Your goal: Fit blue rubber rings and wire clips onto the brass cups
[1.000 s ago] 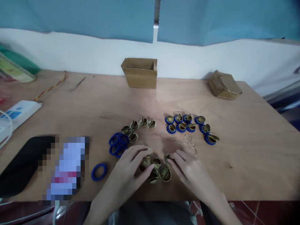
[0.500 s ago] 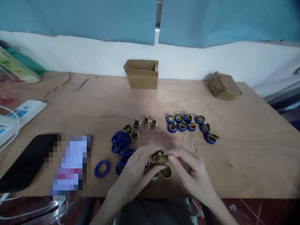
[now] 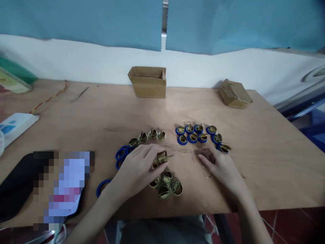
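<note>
My left hand is closed around a brass-coloured round fitting, its thin flap sticking out to the right. Below that hand, several similar round brass fittings stand on the table with their open sides up. My right hand is at the thin wire rings on the table, its fingers curled down and pressed together. Whatever lies between those fingertips is hidden. Behind it are several brass fittings set in blue rings. Loose blue rings lie partly behind my left hand.
More brass fittings with pale rims stand beyond my left hand. An open cardboard box and a crumpled one are at the back. A pixelated phone, a black object and a power strip lie left.
My right hand has left the brass fitting and moved right to the wire rings. My left hand still holds the fitting, now tilted and raised off the group. The view has shifted slightly right.
</note>
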A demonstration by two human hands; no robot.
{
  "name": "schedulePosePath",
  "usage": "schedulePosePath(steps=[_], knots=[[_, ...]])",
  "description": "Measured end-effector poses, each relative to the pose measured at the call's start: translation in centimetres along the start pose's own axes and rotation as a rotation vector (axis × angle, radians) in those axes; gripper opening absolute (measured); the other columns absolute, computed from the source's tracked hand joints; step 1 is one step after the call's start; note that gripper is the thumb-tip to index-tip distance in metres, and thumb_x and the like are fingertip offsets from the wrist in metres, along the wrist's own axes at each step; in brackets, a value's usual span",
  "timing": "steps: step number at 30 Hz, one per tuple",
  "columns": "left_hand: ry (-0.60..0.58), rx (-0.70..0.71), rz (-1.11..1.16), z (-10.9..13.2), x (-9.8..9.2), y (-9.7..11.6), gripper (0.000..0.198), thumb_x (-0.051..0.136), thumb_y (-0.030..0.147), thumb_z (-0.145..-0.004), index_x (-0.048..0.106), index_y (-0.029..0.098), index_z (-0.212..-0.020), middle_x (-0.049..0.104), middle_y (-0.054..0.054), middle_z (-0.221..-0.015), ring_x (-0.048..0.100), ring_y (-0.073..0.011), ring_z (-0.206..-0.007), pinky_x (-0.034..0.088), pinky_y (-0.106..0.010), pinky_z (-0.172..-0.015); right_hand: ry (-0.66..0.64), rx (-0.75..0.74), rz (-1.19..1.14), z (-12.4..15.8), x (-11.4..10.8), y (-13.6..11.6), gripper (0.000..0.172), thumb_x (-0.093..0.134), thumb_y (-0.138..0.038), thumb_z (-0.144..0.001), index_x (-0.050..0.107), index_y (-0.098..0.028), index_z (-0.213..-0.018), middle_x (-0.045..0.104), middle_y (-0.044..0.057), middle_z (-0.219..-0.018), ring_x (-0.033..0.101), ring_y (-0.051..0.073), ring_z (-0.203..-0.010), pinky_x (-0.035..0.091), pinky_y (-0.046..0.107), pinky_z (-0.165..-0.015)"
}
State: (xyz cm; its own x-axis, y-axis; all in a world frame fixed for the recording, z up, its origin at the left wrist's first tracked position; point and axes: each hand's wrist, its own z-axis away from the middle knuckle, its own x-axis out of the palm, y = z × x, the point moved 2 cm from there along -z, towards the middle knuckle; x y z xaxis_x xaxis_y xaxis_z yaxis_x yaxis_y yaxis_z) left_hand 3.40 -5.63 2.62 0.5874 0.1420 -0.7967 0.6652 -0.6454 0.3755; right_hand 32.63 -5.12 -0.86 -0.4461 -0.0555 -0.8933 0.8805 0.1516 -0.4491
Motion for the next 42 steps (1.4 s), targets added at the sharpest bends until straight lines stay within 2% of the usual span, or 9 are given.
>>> schedulePosePath(steps=[4, 8, 12, 18, 23, 26, 29, 38, 42], knots=[[-0.009, -0.061, 0.043, -1.3, 0.2, 0.2, 0.03, 0.069, 0.024, -0.089, 0.058, 0.02, -0.117, 0.075, -0.008, -0.108, 0.072, -0.0249, -0.097, 0.057, -0.037, -0.084, -0.165, -0.134, -0.064, -0.5, -0.3, -1.4, 0.008, 0.058, -0.029, -0.097, 0.061, -0.022, -0.097, 0.069, 0.001, -0.077, 0.065, 0.018, -0.065, 0.045, 0.027, -0.059], [-0.015, -0.314, 0.301, -1.6, 1.4, 0.0, 0.028, 0.066, 0.028, -0.091, 0.062, 0.021, -0.118, 0.074, -0.006, -0.113, 0.07, -0.0227, -0.103, 0.054, -0.034, -0.09, -0.239, -0.188, 0.0, -1.4, -0.1, -1.2, 0.012, 0.067, -0.028, -0.093, 0.057, -0.022, -0.093, 0.071, 0.002, -0.082, 0.068, 0.02, -0.071, 0.044, 0.027, -0.06], [-0.052, -0.623, 0.692, -1.1, 3.2, -0.4, 0.029, 0.063, 0.034, -0.094, 0.065, 0.023, -0.121, 0.074, -0.003, -0.111, 0.068, -0.0211, -0.101, 0.052, -0.033, -0.091, -0.268, -0.191, 0.05, -2.0, 0.8, -0.7, 0.016, 0.067, -0.028, -0.094, 0.053, -0.022, -0.088, 0.075, 0.004, -0.085, 0.071, 0.022, -0.07, 0.042, 0.028, -0.057], [-0.001, -0.858, 1.258, -0.8, 4.0, -1.2, 0.037, 0.076, 0.043, -0.084, 0.073, 0.02, -0.113, 0.075, -0.005, -0.097, 0.065, -0.0187, -0.092, 0.049, -0.028, -0.082, -0.261, -0.164, 0.025, -2.1, 1.5, -0.7, 0.017, 0.064, -0.024, -0.095, 0.049, -0.023, -0.086, 0.078, 0.006, -0.087, 0.074, 0.024, -0.075, 0.045, 0.03, -0.059], [0.099, -1.059, 1.518, -0.6, 4.0, -1.7, 0.046, 0.084, 0.052, -0.075, 0.076, 0.017, -0.105, 0.07, -0.002, -0.081, 0.06, -0.0128, -0.078, 0.047, -0.024, -0.073, -0.263, -0.187, -0.011, -1.8, 1.4, -0.9, 0.015, 0.06, -0.024, -0.097, 0.048, -0.024, -0.088, 0.079, 0.005, -0.094, 0.075, 0.023, -0.084, 0.049, 0.03, -0.064], [0.132, -1.132, 1.566, -0.7, 4.1, -1.8, 0.052, 0.083, 0.054, -0.075, 0.073, 0.018, -0.111, 0.07, -0.003, -0.082, 0.063, -0.0142, -0.081, 0.048, -0.026, -0.075, -0.229, -0.189, 0.089, -1.8, 1.3, -1.0, 0.013, 0.062, -0.025, -0.095, 0.052, -0.024, -0.087, 0.076, 0.003, -0.084, 0.074, 0.023, -0.074, 0.044, 0.028, -0.057], [0.148, -1.187, 1.566, -0.8, 4.1, -1.9, 0.049, 0.078, 0.055, -0.079, 0.071, 0.018, -0.111, 0.069, -0.002, -0.082, 0.064, -0.0152, -0.08, 0.048, -0.027, -0.074, -0.23, -0.178, 0.168, -1.9, 1.3, -1.0, 0.012, 0.063, -0.025, -0.094, 0.054, -0.023, -0.087, 0.073, 0.002, -0.075, 0.072, 0.022, -0.066, 0.038, 0.027, -0.052], [0.1, -1.215, 1.595, -1.1, 3.8, -1.5, 0.032, 0.068, 0.038, -0.087, 0.064, 0.019, -0.113, 0.065, -0.001, -0.081, 0.06, -0.0154, -0.077, 0.046, -0.028, -0.072, -0.243, -0.141, 0.22, -1.9, 1.5, -0.7, 0.014, 0.062, -0.031, -0.095, 0.055, -0.022, -0.086, 0.07, 0.003, -0.073, 0.068, 0.022, -0.062, 0.031, 0.029, -0.051], [0.091, -1.212, 1.635, -1.2, 3.7, -1.4, 0.033, 0.061, 0.032, -0.089, 0.061, 0.018, -0.118, 0.068, -0.003, -0.084, 0.062, -0.0175, -0.08, 0.045, -0.029, -0.072, -0.283, -0.139, 0.233, -1.8, 1.1, -0.9, 0.018, 0.058, -0.034, -0.098, 0.051, -0.022, -0.086, 0.068, 0.004, -0.074, 0.065, 0.022, -0.061, 0.03, 0.029, -0.051]])
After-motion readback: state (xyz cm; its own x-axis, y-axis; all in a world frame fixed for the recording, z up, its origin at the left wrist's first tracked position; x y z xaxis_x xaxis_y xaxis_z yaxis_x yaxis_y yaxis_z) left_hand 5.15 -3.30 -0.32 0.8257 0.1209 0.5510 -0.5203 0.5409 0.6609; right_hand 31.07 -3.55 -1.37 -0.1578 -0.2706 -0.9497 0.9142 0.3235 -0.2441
